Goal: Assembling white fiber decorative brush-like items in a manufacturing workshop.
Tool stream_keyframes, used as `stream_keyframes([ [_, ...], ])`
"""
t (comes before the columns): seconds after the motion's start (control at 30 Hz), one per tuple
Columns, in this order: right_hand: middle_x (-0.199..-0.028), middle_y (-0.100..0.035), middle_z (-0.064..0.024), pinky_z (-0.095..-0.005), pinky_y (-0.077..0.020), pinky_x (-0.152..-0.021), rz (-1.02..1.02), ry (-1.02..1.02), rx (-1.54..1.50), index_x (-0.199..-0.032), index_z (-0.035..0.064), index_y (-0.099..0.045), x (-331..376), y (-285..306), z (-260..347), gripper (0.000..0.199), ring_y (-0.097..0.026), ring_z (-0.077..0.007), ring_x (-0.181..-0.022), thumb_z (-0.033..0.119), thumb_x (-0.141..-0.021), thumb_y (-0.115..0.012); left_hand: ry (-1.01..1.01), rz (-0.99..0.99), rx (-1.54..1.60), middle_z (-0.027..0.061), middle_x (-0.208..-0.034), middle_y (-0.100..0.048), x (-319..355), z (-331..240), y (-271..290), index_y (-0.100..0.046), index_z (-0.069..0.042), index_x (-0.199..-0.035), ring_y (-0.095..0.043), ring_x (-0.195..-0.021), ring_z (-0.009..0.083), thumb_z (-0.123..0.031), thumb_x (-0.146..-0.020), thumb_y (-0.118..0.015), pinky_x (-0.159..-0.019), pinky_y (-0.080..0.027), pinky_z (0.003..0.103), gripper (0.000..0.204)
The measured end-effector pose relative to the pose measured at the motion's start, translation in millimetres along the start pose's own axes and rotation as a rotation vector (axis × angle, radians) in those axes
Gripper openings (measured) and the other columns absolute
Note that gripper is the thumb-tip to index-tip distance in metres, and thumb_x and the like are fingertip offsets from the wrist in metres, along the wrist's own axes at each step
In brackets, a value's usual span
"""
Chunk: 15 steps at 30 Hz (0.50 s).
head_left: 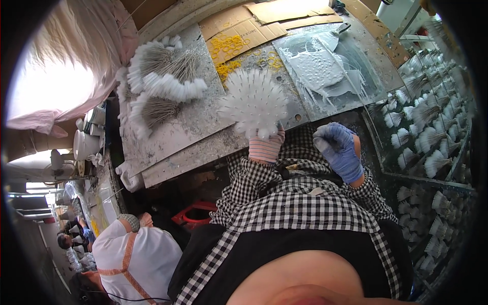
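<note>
Off to the left of your fingers, fanned bundles of thin sticks with white tips (162, 84) lie on the grey, paint-crusted tabletop (198, 122). Your left hand (267, 145), in a striped knit glove, has its fingers pressed together around the gathered stems of a round bunch of white-tipped sticks (253, 101), which splays out above them. Judge it light and springy, the coated tips probably wet and easy to smear, so grip low on the bare stems. Beyond the fingers, yellow rubber bands (231, 48) scatter over cardboard. To the right, a glossy sheet smeared with white (325, 66). Your right hand (339, 150), in a blue glove, curls loosely, holding nothing you can make out. Racks of more bundles (432, 132) stand rightmost.
</note>
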State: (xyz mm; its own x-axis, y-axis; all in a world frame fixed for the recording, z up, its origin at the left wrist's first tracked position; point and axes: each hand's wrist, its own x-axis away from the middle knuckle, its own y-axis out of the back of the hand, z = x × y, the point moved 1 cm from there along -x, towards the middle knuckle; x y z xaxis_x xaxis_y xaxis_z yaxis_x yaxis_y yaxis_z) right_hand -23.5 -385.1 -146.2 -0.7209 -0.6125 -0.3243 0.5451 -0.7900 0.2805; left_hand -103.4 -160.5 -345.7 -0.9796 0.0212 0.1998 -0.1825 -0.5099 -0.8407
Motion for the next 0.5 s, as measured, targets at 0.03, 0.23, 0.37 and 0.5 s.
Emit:
stream_keyframes([
  [0.03,-0.082,-0.069,-0.0050,-0.0262,-0.0512,-0.063,0.009,-0.006,0.005,-0.091,0.0014,-0.071,2.3,2.0,-3.3,0.007,-0.064,-0.0113,-0.070,0.002,-0.086,-0.075,0.100,0.154,-0.071,0.0093,-0.119,-0.070,7.6,32.6,-29.3,-0.065,-0.003,-0.118,-0.069,-0.101,0.0240,-0.025,-0.097,-0.065,-0.080,-0.061,0.035,0.030],
  [0.23,-0.081,-0.069,-0.0045,-0.0266,-0.0516,-0.062,0.071,0.019,-0.052,-0.091,0.0026,-0.072,-2.4,-8.8,0.6,0.006,-0.064,-0.0119,-0.068,0.003,-0.085,-0.075,-0.078,0.210,-0.179,0.0101,-0.118,-0.072,47.1,51.2,-70.0,-0.065,-0.003,-0.119,-0.070,-0.103,0.0257,-0.026,-0.097,-0.066,-0.083,-0.063,0.037,0.032],
  [0.37,-0.080,-0.070,-0.0042,-0.0264,-0.0522,-0.063,0.107,0.058,-0.069,-0.091,0.0026,-0.073,-6.9,-18.0,-2.2,0.005,-0.065,-0.0120,-0.068,0.004,-0.086,-0.075,-0.531,0.352,-0.528,0.0086,-0.123,-0.070,66.1,40.3,-78.0,-0.063,-0.004,-0.124,-0.067,-0.111,0.0257,-0.030,-0.100,-0.060,-0.092,-0.060,0.042,0.036],
  [0.5,-0.084,-0.070,-0.0039,-0.0245,-0.0526,-0.066,0.147,0.053,-0.082,-0.094,0.0014,-0.072,-14.0,-24.6,-3.5,0.007,-0.066,-0.0099,-0.074,0.004,-0.088,-0.073,-0.795,0.129,-0.685,0.0077,-0.137,-0.063,80.0,25.5,-91.8,-0.058,-0.006,-0.132,-0.060,-0.124,0.0253,-0.034,-0.103,-0.052,-0.104,-0.053,0.046,0.041],
])
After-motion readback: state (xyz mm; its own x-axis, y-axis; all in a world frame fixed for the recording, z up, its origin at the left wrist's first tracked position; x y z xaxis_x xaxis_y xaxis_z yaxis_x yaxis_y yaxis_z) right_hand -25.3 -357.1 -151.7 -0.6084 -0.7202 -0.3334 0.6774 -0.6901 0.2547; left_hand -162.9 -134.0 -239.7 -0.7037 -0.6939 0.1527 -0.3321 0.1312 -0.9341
